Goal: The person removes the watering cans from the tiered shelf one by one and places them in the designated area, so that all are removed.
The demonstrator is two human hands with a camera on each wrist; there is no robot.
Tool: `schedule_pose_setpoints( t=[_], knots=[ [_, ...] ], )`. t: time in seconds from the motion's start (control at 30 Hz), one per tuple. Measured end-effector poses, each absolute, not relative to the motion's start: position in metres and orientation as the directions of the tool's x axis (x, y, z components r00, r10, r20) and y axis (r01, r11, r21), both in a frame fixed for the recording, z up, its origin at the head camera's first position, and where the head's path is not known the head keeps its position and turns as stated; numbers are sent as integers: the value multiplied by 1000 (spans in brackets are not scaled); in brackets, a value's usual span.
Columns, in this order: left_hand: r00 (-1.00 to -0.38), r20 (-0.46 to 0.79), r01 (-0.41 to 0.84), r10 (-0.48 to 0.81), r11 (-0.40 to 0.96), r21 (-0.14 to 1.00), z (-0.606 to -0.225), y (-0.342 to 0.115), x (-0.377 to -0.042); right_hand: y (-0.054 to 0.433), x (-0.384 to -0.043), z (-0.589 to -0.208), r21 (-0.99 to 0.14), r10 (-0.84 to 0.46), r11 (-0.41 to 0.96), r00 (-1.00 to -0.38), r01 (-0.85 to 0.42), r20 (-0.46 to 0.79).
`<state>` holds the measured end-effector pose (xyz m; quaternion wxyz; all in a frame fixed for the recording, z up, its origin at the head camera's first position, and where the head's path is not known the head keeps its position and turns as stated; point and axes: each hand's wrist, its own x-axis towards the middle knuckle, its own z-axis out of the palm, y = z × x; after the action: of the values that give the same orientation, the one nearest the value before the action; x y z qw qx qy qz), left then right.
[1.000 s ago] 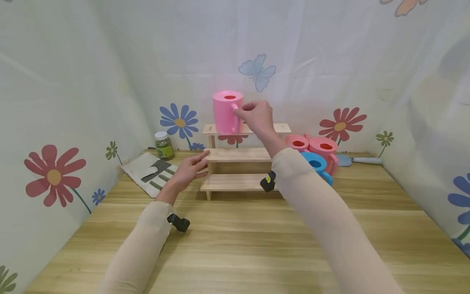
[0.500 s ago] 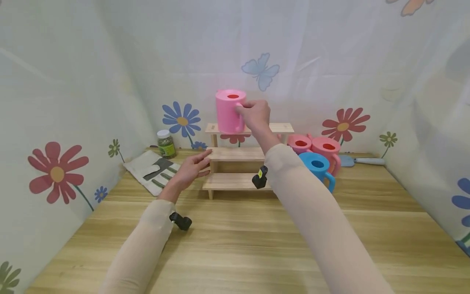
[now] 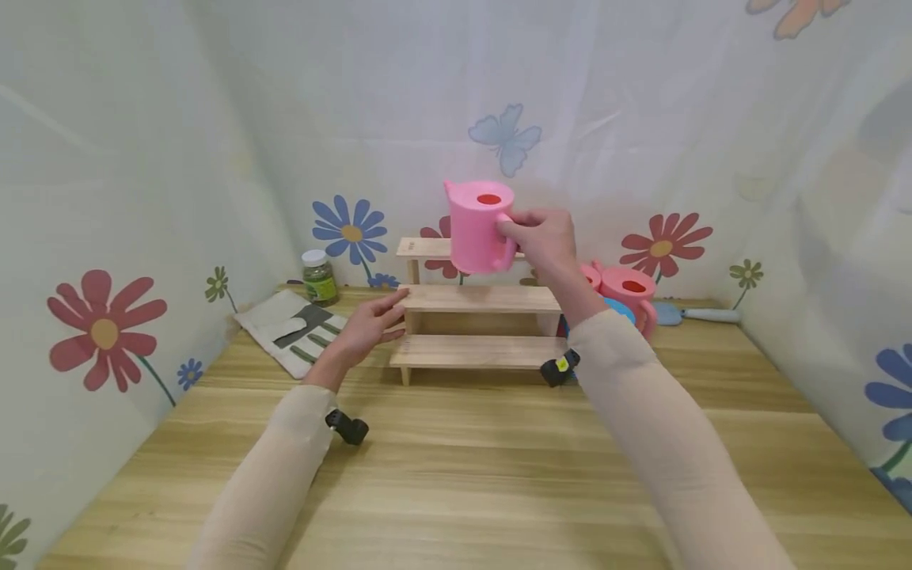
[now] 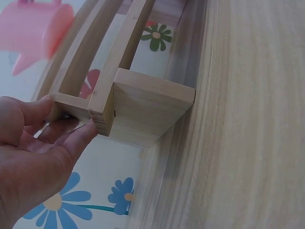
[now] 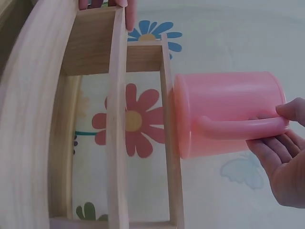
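A pink watering can (image 3: 479, 229) is held upright by my right hand (image 3: 547, 237), which grips its handle (image 5: 243, 129) between thumb and fingers. In the head view the can overlaps the front of the top tier of a three-tier wooden shelf (image 3: 477, 298); I cannot tell whether its base touches the wood. At the shelf's left end, my left hand (image 3: 366, 328) holds the middle tier, thumb at its upper edge and fingers lower down, as the left wrist view (image 4: 38, 152) shows.
Two more pink watering cans (image 3: 625, 289) and a partly hidden blue one (image 3: 621, 307) stand right of the shelf. Beyond them lies a trowel (image 3: 694, 314). Work gloves (image 3: 292, 332) and a white-lidded jar (image 3: 319, 277) are on the left. Floral curtains surround the table (image 3: 456, 475).
My right hand has carried the pink watering can to the right and slightly lower, turning it so the spout shows at the left. My left hand stays at the shelf's end.
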<state>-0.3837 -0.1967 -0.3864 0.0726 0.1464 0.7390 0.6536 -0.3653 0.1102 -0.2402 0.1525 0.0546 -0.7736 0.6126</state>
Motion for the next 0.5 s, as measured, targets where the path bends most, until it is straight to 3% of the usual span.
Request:
schedule_pose_setpoints(
  t=[0.27, 0.5],
  knots=[
    [-944, 76, 111, 322, 95, 989, -388, -198, -385, 166, -327, -261, -896, 103, 301, -923, -326, 370],
    [-944, 77, 112, 322, 92, 989, -388, -198, -384, 212, -292, -264, -895, 153, 366, -932, -255, 328]
  ],
)
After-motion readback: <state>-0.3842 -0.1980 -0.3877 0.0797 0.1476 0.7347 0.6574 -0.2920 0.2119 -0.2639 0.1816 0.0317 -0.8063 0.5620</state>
